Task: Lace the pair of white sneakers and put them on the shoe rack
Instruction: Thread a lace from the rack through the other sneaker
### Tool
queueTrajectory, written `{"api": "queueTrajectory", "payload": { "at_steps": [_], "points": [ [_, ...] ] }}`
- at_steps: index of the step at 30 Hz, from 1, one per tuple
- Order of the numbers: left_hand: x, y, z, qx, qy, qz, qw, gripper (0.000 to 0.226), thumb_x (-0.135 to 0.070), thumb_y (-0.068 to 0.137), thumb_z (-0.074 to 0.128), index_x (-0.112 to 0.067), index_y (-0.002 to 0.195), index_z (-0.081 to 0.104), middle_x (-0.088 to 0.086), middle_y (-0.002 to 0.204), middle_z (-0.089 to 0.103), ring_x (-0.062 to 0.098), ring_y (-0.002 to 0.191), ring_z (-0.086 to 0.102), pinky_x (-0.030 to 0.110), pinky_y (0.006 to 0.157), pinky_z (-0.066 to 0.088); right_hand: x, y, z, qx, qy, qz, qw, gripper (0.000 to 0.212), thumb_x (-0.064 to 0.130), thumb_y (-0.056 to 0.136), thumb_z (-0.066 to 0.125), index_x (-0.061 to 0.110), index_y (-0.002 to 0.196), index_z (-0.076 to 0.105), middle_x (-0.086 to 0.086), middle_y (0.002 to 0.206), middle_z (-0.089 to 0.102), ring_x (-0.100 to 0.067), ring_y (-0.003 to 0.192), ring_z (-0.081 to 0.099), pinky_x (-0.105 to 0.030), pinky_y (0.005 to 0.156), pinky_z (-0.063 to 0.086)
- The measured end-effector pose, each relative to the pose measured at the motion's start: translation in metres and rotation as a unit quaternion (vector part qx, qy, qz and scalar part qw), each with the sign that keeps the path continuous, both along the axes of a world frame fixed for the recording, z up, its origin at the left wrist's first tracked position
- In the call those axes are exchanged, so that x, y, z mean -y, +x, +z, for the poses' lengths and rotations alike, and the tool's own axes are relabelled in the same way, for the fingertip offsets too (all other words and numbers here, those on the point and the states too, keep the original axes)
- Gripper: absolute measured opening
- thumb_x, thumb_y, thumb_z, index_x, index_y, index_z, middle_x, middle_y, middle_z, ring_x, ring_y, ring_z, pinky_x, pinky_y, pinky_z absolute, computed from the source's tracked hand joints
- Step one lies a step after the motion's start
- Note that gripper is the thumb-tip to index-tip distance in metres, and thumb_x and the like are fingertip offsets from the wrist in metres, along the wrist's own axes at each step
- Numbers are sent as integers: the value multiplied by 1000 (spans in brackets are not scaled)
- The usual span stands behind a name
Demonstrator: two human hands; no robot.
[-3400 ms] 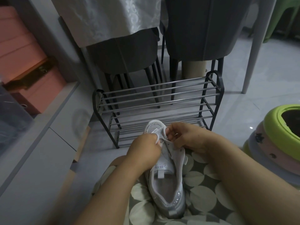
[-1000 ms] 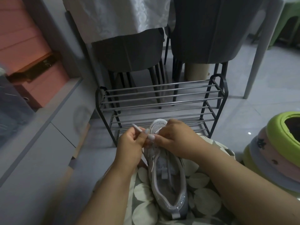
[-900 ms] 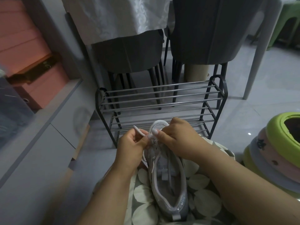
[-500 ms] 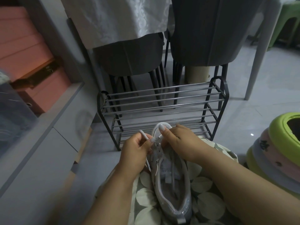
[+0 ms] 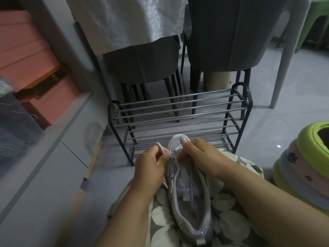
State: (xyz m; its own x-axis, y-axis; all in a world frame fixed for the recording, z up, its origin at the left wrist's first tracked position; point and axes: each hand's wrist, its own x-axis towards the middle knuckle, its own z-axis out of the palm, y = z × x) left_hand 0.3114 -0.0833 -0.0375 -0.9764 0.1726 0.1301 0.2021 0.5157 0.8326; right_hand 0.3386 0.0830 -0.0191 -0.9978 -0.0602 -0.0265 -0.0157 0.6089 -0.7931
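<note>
One white sneaker (image 5: 190, 196) lies on my lap, toe pointing away from me toward the shoe rack. My left hand (image 5: 151, 166) pinches the white lace (image 5: 160, 147) at the left side of the eyelets, the lace end sticking up above my fingers. My right hand (image 5: 201, 157) grips the front of the sneaker near the toe, thumb on the toe cap. A grey strand of lace runs down inside the shoe. The black metal shoe rack (image 5: 178, 118) stands on the floor just beyond, with no shoes on it. The second sneaker is not in view.
Two dark chairs (image 5: 219, 41) and a table with a white cloth (image 5: 128, 20) stand behind the rack. A grey cabinet (image 5: 44, 157) with pink boxes (image 5: 26, 56) is on the left. Stacked green and pink plastic stools (image 5: 306, 161) sit at right.
My left hand has kept pulling the lace end out to the left of the eyelets. My right hand has shifted slightly on the toe. The view moved down a little.
</note>
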Motion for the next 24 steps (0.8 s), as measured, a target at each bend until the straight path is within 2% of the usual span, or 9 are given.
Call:
{"api": "queueTrajectory", "payload": {
  "at_steps": [3,6,10,13,15,18,21,24],
  "points": [
    [-1,-1,0,-3,-7,1,1000,11,-22,89,65,-27,80,62,-8,78,68,6,74,64,24,69,52,-1,3,4,-2,-2,-2,1000,61,49,99,23,22,83,75,5,91,65,-10,98,53,-36,95,40],
    [-1,-1,0,-17,-20,3,1000,8,-21,89,65,-23,82,63,-8,80,67,6,77,64,19,68,49,-3,2,4,-7,13,9,1000,51,40,101,29,23,84,74,6,93,63,-11,99,52,-38,95,40],
    [-2,-1,-1,-47,-51,1,998,5,-22,90,65,-19,85,65,-5,85,67,4,80,62,11,67,44,-2,2,3,-16,27,17,999,48,38,98,31,22,86,74,4,94,64,-13,99,52,-39,94,40],
    [-3,-2,-1,-63,-73,-9,995,8,-22,89,65,-16,85,65,-3,86,66,8,80,61,19,69,48,-2,3,6,-14,44,24,999,45,31,102,33,18,90,74,4,95,63,-14,101,50,-36,94,39],
    [-3,-1,0,-87,-87,-6,992,9,-20,89,65,-13,84,65,-6,84,64,10,80,60,20,68,48,-1,2,5,-18,52,29,998,45,32,101,32,18,90,74,3,94,62,-15,100,51,-37,93,39],
    [-5,-1,2,-126,-114,-6,985,7,-16,89,65,-11,83,64,-10,81,58,11,79,56,19,66,45,0,2,4,-21,44,24,999,54,46,90,26,21,88,74,2,93,63,-15,99,51,-39,93,40],
    [-5,-1,0,-117,-134,-13,984,9,-17,89,65,-13,82,62,-8,82,59,12,79,56,27,69,47,-1,1,4,-18,46,22,999,54,47,89,26,21,89,73,2,93,62,-14,100,50,-39,92,40],
    [-4,-1,0,-106,-119,-5,987,9,-16,88,66,-12,80,63,-8,82,61,12,79,59,26,69,49,-1,1,5,-15,42,21,999,54,48,88,25,23,89,73,1,95,61,-12,100,49,-39,92,40]
  ]
}}
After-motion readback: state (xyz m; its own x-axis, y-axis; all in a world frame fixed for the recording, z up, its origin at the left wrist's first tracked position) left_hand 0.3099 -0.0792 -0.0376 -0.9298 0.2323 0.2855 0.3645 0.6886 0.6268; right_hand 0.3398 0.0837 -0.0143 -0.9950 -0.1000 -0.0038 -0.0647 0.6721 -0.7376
